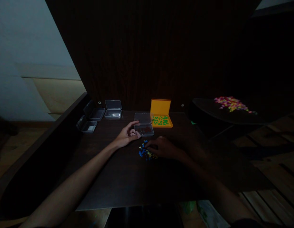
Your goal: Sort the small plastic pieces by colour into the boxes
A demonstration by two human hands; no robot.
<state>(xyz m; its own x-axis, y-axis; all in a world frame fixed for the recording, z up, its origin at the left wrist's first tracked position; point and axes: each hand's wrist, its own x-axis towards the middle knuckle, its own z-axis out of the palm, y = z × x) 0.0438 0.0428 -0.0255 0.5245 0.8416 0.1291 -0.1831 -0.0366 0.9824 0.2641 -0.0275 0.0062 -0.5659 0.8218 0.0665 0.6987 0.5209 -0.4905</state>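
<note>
My left hand (127,134) is at the left side of an open clear plastic box (147,134). Its index finger stretches over the box's edge, while the thumb and curled fingers hold the near left corner. Inside the box lie a few small dark or reddish bits, too dim to name. Just in front of it is a small heap of blue and yellow pieces (144,153). My right hand (162,148) is over the right part of that heap, fingertips bent down and drawn together among the pieces. Whatever they pinch is hidden.
An open orange box (161,106) with green pieces (161,120) stands behind and right. Several open clear boxes (113,114) sit at the back left. A raised board (42,145) edges the table's left. Pink, red and yellow pieces (232,104) lie on a dark surface at right.
</note>
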